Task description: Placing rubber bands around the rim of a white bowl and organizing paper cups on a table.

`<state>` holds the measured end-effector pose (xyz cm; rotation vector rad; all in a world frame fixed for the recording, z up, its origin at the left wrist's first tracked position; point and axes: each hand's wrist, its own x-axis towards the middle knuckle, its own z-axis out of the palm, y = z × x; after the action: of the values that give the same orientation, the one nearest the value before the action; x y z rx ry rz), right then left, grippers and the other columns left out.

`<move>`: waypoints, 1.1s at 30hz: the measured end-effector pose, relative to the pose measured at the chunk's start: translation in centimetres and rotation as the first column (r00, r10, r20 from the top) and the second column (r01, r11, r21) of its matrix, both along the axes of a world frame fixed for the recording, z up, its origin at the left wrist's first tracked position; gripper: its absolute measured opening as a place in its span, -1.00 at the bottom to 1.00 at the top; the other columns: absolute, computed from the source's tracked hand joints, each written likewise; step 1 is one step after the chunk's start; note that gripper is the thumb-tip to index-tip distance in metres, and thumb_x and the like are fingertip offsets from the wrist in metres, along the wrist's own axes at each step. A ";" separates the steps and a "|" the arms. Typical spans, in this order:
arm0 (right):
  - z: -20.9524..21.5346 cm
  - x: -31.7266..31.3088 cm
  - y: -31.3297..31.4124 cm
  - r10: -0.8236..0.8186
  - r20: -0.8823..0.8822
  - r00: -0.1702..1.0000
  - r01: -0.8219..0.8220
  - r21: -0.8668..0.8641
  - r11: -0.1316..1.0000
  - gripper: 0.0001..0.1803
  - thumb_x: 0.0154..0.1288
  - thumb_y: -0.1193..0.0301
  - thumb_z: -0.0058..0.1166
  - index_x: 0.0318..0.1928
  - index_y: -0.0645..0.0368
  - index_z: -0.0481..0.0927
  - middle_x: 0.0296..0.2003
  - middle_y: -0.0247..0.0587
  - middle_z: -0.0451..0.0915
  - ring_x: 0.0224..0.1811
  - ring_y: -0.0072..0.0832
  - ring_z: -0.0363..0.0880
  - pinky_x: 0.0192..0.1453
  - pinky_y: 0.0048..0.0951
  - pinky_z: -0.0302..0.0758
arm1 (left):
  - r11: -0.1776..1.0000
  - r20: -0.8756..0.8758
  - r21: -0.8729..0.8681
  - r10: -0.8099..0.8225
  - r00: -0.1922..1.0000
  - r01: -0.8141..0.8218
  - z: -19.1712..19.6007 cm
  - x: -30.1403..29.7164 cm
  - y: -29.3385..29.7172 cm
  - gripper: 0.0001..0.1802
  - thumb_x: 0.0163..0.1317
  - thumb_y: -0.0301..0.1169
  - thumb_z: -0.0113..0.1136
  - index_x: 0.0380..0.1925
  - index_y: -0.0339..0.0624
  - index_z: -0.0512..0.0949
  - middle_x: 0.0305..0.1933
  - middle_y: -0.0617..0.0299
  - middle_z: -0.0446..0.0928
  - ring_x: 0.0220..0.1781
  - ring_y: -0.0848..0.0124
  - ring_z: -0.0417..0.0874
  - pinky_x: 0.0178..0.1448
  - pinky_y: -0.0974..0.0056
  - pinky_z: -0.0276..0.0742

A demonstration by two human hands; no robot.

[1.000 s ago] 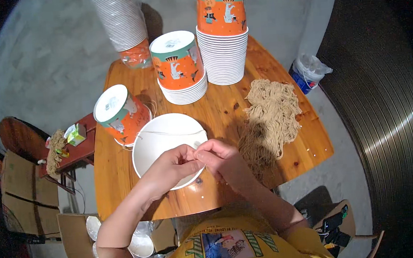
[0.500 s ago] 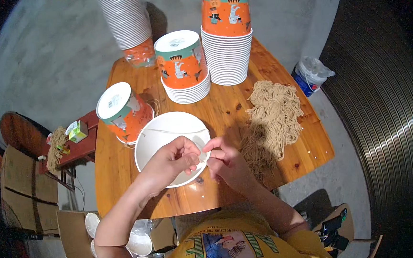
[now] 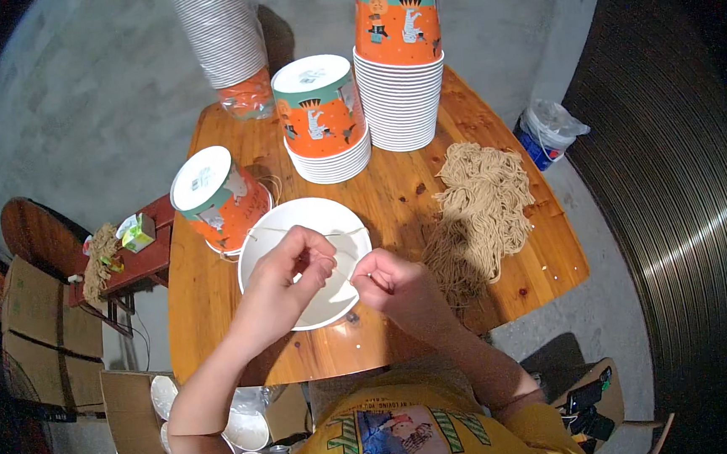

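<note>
A white paper bucket (image 3: 269,263) stands mouth up near the front of the table. A thin beige cord (image 3: 272,228) spans its mouth from the left rim to the right rim. Over the bucket my left hand (image 3: 287,279) is closed, thumb and fingers pinched on the cord. To its right, by the bucket's right rim, my right hand (image 3: 393,286) pinches the thin cord between thumb and forefinger. The fingers partly hide the cord's ends. A heap of beige cords (image 3: 492,201) lies to the right of my right hand.
Upside-down orange and green paper buckets stand beyond: a single bucket (image 3: 227,207) at left, a short stack (image 3: 318,116) in the middle, a tall stack (image 3: 402,98) behind. A plastic-wrapped stack (image 3: 224,43) leans far left. A lidded pail (image 3: 545,134) sits off the table's right side.
My left hand has moved slightly up and left, and my right hand slightly down and left. The gap between their fingertips is wider. The bucket has hardly moved.
</note>
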<state>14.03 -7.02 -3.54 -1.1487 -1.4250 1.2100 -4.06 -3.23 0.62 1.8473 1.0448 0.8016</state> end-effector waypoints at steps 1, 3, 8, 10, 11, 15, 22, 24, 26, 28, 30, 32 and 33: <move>-0.1 -0.1 0.0 0.001 -0.001 1.000 -0.001 0.000 1.000 -0.94 0.25 0.53 0.04 -0.38 0.22 0.48 -0.67 -0.65 0.24 -0.62 -0.86 0.12 -0.57 -0.68 0.09 | 0.998 0.040 -0.039 0.053 0.998 -0.052 0.3 0.0 -0.2 -0.92 0.28 -0.52 0.06 -0.25 -0.26 0.40 -0.37 0.28 0.47 -0.30 0.54 0.49 -0.17 0.39 0.46; -0.3 -0.3 0.0 -0.036 0.041 0.999 0.035 0.017 0.999 -0.93 0.25 0.53 0.05 -0.39 0.21 0.48 -0.68 -0.65 0.24 -0.63 -0.86 0.12 -0.57 -0.68 0.09 | 0.986 0.126 -0.075 0.154 0.980 -0.146 0.1 -0.2 -0.2 -0.90 0.28 -0.52 0.07 -0.25 -0.26 0.38 -0.38 0.32 0.42 -0.30 0.57 0.47 -0.18 0.42 0.45; -0.1 -0.4 0.0 -0.052 0.048 0.997 0.050 0.036 0.998 -0.94 0.24 0.54 0.04 -0.39 0.21 0.48 -0.67 -0.65 0.25 -0.62 -0.87 0.12 -0.56 -0.69 0.10 | 0.965 -0.034 0.145 0.226 0.973 -0.219 0.6 -0.9 -2.2 -0.89 0.26 -0.46 0.10 -0.37 -0.29 0.42 -0.49 0.25 0.43 -0.42 0.54 0.43 -0.26 0.39 0.41; -0.2 -0.3 0.0 -0.053 0.054 0.997 0.052 0.029 0.998 -0.94 0.24 0.54 0.04 -0.40 0.21 0.48 -0.67 -0.65 0.26 -0.62 -0.87 0.12 -0.56 -0.69 0.10 | 0.984 -0.278 0.145 0.141 0.950 -0.103 1.2 -0.7 -2.7 -0.75 0.30 -0.32 0.07 -0.42 -0.29 0.51 -0.48 0.06 0.48 -0.40 0.27 0.54 -0.26 0.25 0.44; -0.2 -0.3 0.0 -0.043 0.060 0.997 0.040 0.040 0.998 -0.94 0.24 0.55 0.03 -0.40 0.22 0.48 -0.65 -0.63 0.28 -0.61 -0.87 0.14 -0.55 -0.69 0.11 | 0.993 -0.358 0.115 0.075 0.931 -0.036 1.2 -0.7 -2.9 -0.69 0.32 -0.25 0.04 -0.42 -0.28 0.54 -0.45 0.00 0.51 -0.37 0.15 0.57 -0.24 0.20 0.45; -1.2 -0.3 0.2 0.011 -0.008 1.000 -0.010 0.078 0.997 -0.98 0.26 0.56 -0.03 -0.33 0.25 0.45 -0.59 -0.57 0.36 -0.55 -0.86 0.21 -0.51 -0.70 0.17 | 0.993 -0.522 -0.073 -0.116 0.845 0.091 1.0 -0.6 -1.6 -0.54 0.39 -0.09 -0.13 -0.32 -0.27 0.58 -0.33 0.01 0.58 -0.29 0.12 0.60 -0.16 0.19 0.47; -1.3 -0.8 0.2 0.031 -0.140 0.990 -0.024 0.051 0.998 -0.89 0.31 0.54 -0.11 -0.17 0.22 0.33 -0.53 -0.44 0.47 -0.52 -0.81 0.28 -0.44 -0.70 0.25 | 0.706 0.155 -0.677 -0.141 0.978 0.209 1.1 0.4 0.6 -0.63 0.39 -0.26 -0.04 -0.03 -0.36 0.49 -0.14 0.23 0.56 -0.17 0.49 0.55 -0.03 0.39 0.45; -0.3 -0.7 0.0 0.045 -0.267 0.963 -0.072 -0.094 0.993 -0.84 0.32 0.52 -0.20 -0.10 0.18 0.24 -0.51 -0.36 0.47 -0.52 -0.75 0.31 -0.43 -0.67 0.28 | 0.727 0.186 -0.664 -0.064 0.980 0.174 0.4 0.5 0.5 -0.68 0.37 -0.32 -0.01 -0.04 -0.35 0.48 -0.16 0.22 0.56 -0.20 0.49 0.56 -0.06 0.38 0.47; -0.8 -0.8 0.1 0.039 -0.270 0.962 -0.060 -0.069 0.996 -0.80 0.32 0.53 -0.24 -0.06 0.16 0.19 -0.50 -0.33 0.46 -0.52 -0.72 0.31 -0.43 -0.65 0.30 | 0.744 0.218 -0.654 0.010 0.976 0.138 0.3 0.8 0.2 -0.72 0.34 -0.38 0.02 -0.04 -0.33 0.48 -0.19 0.21 0.56 -0.22 0.49 0.57 -0.08 0.38 0.49; -1.3 -0.8 0.0 0.029 -0.274 0.961 -0.043 -0.047 0.998 -0.77 0.31 0.53 -0.28 -0.03 0.14 0.15 -0.50 -0.30 0.45 -0.52 -0.69 0.32 -0.43 -0.64 0.31 | 0.749 0.239 -0.649 0.039 0.970 0.130 0.9 1.3 -0.3 -0.79 0.31 -0.47 0.04 -0.10 -0.33 0.45 -0.25 0.19 0.55 -0.29 0.49 0.57 -0.13 0.41 0.50; -1.7 -1.0 0.0 0.037 -0.313 0.949 -0.040 -0.001 0.999 -0.72 0.29 0.55 -0.32 0.01 0.15 0.10 -0.52 -0.29 0.42 -0.53 -0.65 0.33 -0.44 -0.62 0.32 | 0.774 0.210 -0.623 0.027 0.977 0.113 0.9 1.6 -0.6 -0.82 0.30 -0.49 0.04 -0.13 -0.32 0.44 -0.27 0.20 0.54 -0.30 0.50 0.56 -0.14 0.42 0.49; -2.0 -0.9 0.0 0.043 -0.322 0.946 -0.049 -0.009 0.999 -0.72 0.29 0.56 -0.32 0.01 0.15 0.09 -0.51 -0.28 0.42 -0.53 -0.64 0.33 -0.44 -0.62 0.32 | 0.799 0.180 -0.594 0.018 0.984 0.094 0.5 1.6 -0.7 -0.85 0.30 -0.51 0.05 -0.16 -0.32 0.42 -0.30 0.20 0.53 -0.32 0.51 0.55 -0.16 0.42 0.48; -2.1 -0.9 0.0 0.051 -0.329 0.943 -0.059 -0.015 0.998 -0.71 0.29 0.56 -0.32 0.01 0.16 0.09 -0.51 -0.27 0.41 -0.52 -0.63 0.33 -0.43 -0.61 0.32 | 0.829 0.171 -0.550 -0.008 0.985 0.102 -0.1 1.5 -0.6 -0.85 0.30 -0.49 0.04 -0.17 -0.31 0.42 -0.30 0.23 0.52 -0.33 0.53 0.53 -0.17 0.42 0.47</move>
<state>13.12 -7.05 -5.59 -0.8771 -1.1968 1.3887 -2.59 -3.79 0.57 1.2809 0.9854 0.5224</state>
